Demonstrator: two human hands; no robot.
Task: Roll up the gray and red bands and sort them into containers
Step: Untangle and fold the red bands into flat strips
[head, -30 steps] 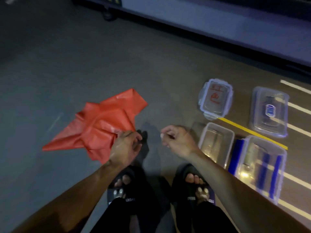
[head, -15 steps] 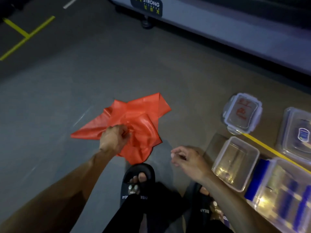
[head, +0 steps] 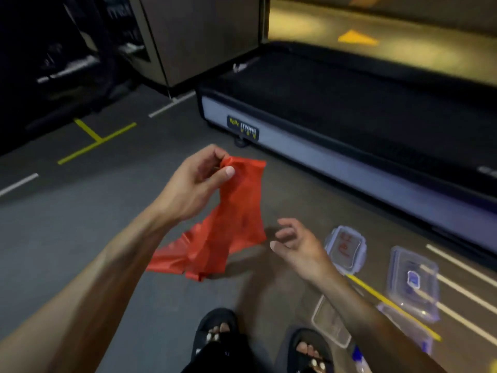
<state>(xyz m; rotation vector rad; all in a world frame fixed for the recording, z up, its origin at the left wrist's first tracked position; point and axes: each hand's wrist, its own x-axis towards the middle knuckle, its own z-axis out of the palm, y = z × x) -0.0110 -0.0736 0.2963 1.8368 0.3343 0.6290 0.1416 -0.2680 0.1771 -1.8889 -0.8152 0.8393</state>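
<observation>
currently the left hand (head: 196, 184) pinches the red band (head: 231, 219) by its top edge, raised above the floor (head: 80, 224). right hand (head: 298, 246) hangs loosely curled and empty just beside the band. clear containers (head: 332, 323) and lids (head: 345, 247) lie beyond it.

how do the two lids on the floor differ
The lid with red writing is smaller, with rounded corners; the lid with the blue label is larger and sits further right. One bears red handwriting, the other a small blue sticker. Both are clear plastic, lying flat beside the yellow line.
</observation>
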